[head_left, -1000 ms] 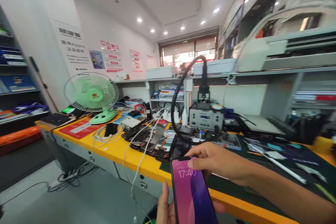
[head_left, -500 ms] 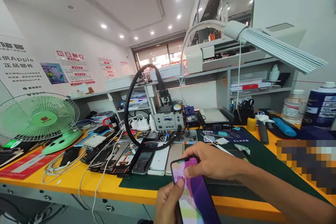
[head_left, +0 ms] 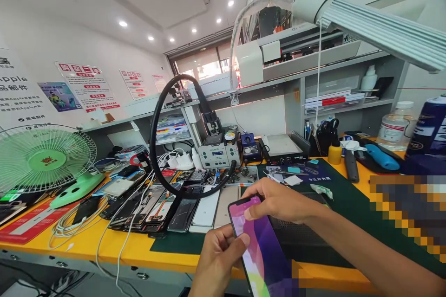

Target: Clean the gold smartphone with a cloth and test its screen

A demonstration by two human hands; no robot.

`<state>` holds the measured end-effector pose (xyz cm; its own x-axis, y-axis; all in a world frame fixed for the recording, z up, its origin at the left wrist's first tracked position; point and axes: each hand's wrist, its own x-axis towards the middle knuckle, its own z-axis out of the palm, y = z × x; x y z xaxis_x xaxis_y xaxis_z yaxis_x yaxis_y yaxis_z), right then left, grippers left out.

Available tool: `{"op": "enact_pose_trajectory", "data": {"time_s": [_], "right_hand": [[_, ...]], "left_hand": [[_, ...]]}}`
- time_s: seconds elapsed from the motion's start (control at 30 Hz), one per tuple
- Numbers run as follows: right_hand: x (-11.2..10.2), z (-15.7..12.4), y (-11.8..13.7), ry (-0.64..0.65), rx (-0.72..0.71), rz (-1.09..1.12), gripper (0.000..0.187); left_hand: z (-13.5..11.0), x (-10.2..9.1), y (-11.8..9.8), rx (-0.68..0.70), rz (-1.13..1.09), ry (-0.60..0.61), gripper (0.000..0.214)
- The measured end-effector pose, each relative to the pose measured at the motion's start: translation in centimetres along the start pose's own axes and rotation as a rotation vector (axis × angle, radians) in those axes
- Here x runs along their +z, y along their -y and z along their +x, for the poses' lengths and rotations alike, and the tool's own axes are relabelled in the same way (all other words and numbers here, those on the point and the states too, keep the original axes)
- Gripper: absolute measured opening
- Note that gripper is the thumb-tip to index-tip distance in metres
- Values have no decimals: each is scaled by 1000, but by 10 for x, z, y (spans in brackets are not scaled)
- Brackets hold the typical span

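Note:
A smartphone [head_left: 259,246] with a lit purple and pink screen is held tilted in front of the bench, its lower end cut off by the frame. My left hand [head_left: 218,257] grips its left edge, the thumb lying over the screen's side. My right hand [head_left: 275,202] holds the top end, thumb on the glass and fingers wrapped behind, out of sight. On the bench just beyond lie a white phone back [head_left: 206,209] and a dark phone [head_left: 181,213].
A green fan [head_left: 47,160] stands at the left beside coiled white cables [head_left: 75,222]. A hot-air station [head_left: 218,153] with a looping black hose [head_left: 153,134] sits at the back. Overhead reaches a lamp [head_left: 379,28]. Bottles [head_left: 393,127] and a screwdriver-like blue handle [head_left: 381,157] are at right.
My left thumb has drawn back from the screen's upper middle toward its left edge. The white overlay on the screen is gone, leaving a plainer purple picture. The view has shifted slightly.

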<state>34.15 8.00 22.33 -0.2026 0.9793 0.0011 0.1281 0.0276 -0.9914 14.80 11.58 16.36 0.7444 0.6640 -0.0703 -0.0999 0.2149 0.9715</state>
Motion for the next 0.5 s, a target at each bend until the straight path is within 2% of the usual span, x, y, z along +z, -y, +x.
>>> {"op": "enact_pose_trajectory", "data": {"time_s": [0.27, 0.5], "right_hand": [[-10, -4, -3, -78, 13, -41, 13], [-16, -6, -6, -71, 19, -80, 9]], "left_hand": [[12, 2, 3, 1, 44, 99, 50], [13, 3, 5, -11, 29, 128, 48]]}}
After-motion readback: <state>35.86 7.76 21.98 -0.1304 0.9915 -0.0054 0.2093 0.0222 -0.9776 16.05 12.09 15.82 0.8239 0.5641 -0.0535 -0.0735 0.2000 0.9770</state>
